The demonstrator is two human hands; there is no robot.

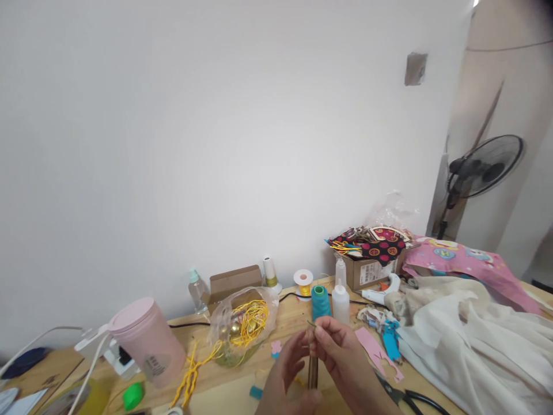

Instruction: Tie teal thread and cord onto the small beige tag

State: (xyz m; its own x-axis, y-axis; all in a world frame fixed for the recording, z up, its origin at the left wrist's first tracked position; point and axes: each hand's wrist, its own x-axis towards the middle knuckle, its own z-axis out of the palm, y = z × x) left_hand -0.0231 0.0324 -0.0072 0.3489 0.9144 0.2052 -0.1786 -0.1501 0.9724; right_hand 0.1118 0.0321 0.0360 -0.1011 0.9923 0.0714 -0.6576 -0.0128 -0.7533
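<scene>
Low in the middle of the head view, my two hands meet over a slim brown stick-like piece (313, 373) held upright. My left hand (288, 372) is closed around its side, the thumb low against it. With the thumb and fingertips of my right hand (343, 360) I pinch a thin greenish strand (311, 323) at its top. What exactly the brown piece is, I cannot make out. Just behind my hands stands a teal thread cone (320, 305), beside a white squeeze bottle (341, 305). A small teal piece (256, 392) lies left of my left hand.
Left are a pink lidded cup (149, 343) and a plastic bag of yellow cord (248, 325). Scissors (410, 397), pink felt (380, 353), a glue gun (382, 291) and white cloth (462, 334) lie right. A filled cardboard box (367, 272) stands by the wall.
</scene>
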